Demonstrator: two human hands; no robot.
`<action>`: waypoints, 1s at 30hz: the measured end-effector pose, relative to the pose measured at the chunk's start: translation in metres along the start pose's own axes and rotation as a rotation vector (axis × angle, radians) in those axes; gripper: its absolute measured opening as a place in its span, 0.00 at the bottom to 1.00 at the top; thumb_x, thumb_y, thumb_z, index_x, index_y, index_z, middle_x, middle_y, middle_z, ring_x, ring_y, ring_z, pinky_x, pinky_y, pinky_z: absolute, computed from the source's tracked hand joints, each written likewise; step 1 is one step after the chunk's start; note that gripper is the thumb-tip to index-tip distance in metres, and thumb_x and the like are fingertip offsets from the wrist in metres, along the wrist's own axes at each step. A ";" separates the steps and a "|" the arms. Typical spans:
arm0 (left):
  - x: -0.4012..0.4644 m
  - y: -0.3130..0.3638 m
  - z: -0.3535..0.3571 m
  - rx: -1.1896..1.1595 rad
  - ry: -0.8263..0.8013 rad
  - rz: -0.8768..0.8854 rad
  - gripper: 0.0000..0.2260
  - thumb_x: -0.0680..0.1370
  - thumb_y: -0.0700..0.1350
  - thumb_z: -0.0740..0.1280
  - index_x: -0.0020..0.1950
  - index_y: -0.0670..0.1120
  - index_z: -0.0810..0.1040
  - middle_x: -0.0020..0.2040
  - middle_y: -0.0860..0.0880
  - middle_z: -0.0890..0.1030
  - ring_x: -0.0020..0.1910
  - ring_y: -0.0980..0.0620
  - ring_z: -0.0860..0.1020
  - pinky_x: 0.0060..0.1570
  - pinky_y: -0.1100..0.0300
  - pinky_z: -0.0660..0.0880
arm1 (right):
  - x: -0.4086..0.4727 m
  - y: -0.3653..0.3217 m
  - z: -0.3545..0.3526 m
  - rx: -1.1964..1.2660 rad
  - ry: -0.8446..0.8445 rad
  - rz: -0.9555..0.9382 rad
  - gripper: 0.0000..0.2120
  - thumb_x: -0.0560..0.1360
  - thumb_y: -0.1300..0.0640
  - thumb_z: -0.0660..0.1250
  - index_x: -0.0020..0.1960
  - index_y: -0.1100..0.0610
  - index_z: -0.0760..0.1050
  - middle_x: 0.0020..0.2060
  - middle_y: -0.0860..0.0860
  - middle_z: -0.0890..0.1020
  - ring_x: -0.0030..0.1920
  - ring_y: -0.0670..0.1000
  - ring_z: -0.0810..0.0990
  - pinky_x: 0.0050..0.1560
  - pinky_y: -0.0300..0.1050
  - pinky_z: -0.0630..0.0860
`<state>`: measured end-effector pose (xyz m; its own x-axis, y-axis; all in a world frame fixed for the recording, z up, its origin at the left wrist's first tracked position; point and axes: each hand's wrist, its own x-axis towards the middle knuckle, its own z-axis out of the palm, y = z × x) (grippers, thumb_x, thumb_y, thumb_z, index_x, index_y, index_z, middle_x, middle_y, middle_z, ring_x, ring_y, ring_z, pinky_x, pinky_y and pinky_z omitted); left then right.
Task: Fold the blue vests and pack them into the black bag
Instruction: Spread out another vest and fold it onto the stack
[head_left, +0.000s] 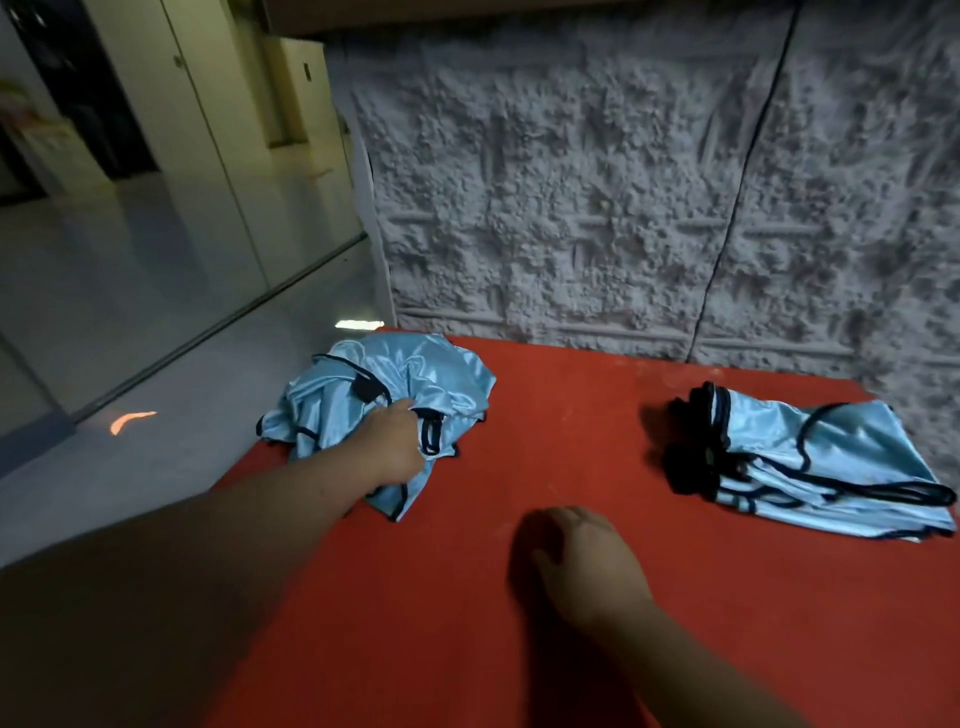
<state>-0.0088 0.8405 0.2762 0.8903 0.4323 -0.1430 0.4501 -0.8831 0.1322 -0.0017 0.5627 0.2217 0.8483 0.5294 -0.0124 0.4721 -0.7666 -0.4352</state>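
At the far left corner of the red table (519, 649), a crumpled heap of blue vests (395, 384) lies bunched and unsorted, shiny pale-blue cloth with dark trim twisted through it and one edge drooping toward the table's near-left side. The person's left hand (395, 447) is sunk into the near side of that heap, fingers closed around a fold of the fabric, so I judge it is picking out or pulling free the next vest to work on. Nothing in that heap looks folded yet. Toward the middle, nearer the person, the right hand (587, 561) rests on the bare table with the fingers curled down and nothing in it; whether it is pressing on the surface or only hovering just above, I cannot tell. Well apart, at the right side of the table, sits a flatter stack of folded vests (831, 467), laid roughly square with dark trim loops trailing across the top. At its left end there is a clump of black material (693, 447), which could be the black bag or only gathered trim and straps; it is too dark to say. So, as I read it, part of the folding is done, the left heap remains, and no vest is visibly packed into a bag.
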 end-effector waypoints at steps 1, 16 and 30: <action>0.002 -0.001 -0.001 -0.013 0.016 -0.007 0.13 0.68 0.46 0.63 0.51 0.45 0.76 0.69 0.43 0.73 0.60 0.42 0.77 0.59 0.48 0.78 | 0.000 0.000 0.000 -0.003 -0.004 0.003 0.22 0.76 0.47 0.67 0.69 0.51 0.74 0.64 0.51 0.78 0.66 0.54 0.74 0.67 0.44 0.69; -0.140 0.129 -0.067 -0.684 0.284 0.615 0.13 0.71 0.38 0.70 0.45 0.58 0.79 0.44 0.56 0.83 0.45 0.56 0.82 0.52 0.52 0.79 | -0.040 -0.007 -0.051 0.561 0.122 -0.018 0.50 0.69 0.52 0.79 0.82 0.44 0.53 0.75 0.50 0.68 0.74 0.47 0.67 0.73 0.39 0.64; -0.166 0.139 -0.062 -0.740 0.491 0.184 0.15 0.71 0.31 0.73 0.37 0.53 0.79 0.39 0.55 0.83 0.43 0.51 0.82 0.50 0.54 0.78 | -0.116 0.059 -0.140 0.273 0.160 0.153 0.06 0.71 0.49 0.72 0.46 0.49 0.81 0.36 0.49 0.83 0.40 0.49 0.82 0.38 0.42 0.72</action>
<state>-0.0894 0.6574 0.3790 0.8057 0.4744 0.3546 0.0761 -0.6766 0.7324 -0.0390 0.4047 0.3230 0.9412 0.3359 0.0364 0.2739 -0.6955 -0.6643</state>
